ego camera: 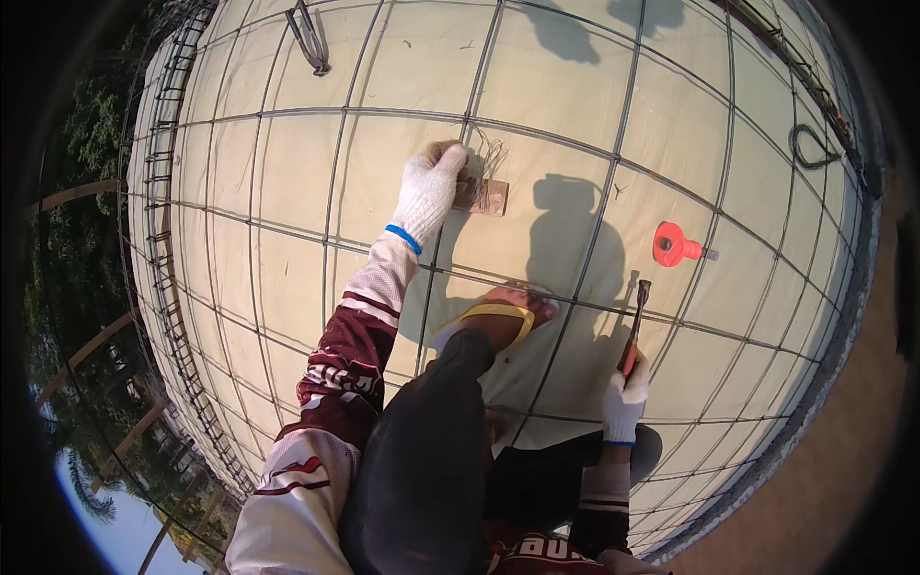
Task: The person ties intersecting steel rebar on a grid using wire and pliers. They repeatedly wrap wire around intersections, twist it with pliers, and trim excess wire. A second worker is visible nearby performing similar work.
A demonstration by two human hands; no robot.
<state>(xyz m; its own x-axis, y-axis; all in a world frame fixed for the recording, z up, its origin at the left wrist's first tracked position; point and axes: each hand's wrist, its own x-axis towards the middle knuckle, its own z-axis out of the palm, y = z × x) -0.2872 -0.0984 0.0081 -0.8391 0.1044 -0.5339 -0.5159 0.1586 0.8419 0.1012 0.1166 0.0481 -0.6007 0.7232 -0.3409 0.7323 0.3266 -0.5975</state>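
My left hand (pixel 429 180), in a white knit glove with a blue cuff edge, is closed on thin tie wire (pixel 491 154), just below a crossing of the steel rebar mesh (pixel 467 117). Its fingertips are partly hidden from above. Beside it, a small reddish-brown block (pixel 491 198) lies on the pale sheeting (pixel 402 79) under the bars. My right hand (pixel 627 392), gloved the same way, grips a red-handled metal tool (pixel 635 323) near my knee. The tool points away from me; seen edge-on, it looks like pincers.
Pincers (pixel 310 43) lie at the upper left. A red plastic funnel-like piece (pixel 670 245) rests right of my shadow, and a coil of dark wire (pixel 811 147) lies farther right. A rebar cage (pixel 162 172) runs along the left edge. My sandalled foot (pixel 514 309) is among the bars.
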